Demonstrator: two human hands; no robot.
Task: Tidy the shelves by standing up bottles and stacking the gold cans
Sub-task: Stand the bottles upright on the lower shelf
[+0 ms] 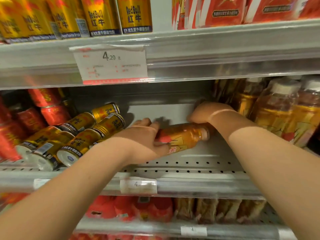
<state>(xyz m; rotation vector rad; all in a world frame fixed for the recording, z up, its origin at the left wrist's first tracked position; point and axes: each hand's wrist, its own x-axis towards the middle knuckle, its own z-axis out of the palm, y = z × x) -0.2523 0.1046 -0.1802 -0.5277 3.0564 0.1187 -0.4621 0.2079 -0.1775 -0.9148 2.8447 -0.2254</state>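
An orange drink bottle point(183, 136) lies on its side on the middle shelf point(199, 163), its cap pointing right. My left hand point(143, 141) wraps around its base end. My right hand point(206, 112) curls over the cap end from above, fingers bent down behind the bottle. To the left, several gold cans point(78, 134) lie tumbled on their sides in a loose heap, their bottoms facing me. Upright orange bottles point(277, 111) stand packed at the right of the same shelf.
Red cans point(34, 115) are piled at the far left. The upper shelf carries gold can packs point(102, 16) and red packs point(242, 11), with a price tag point(110, 64) on its rail. Below, red bottles point(131, 208) and brown packs point(220, 210) fill the lower shelf.
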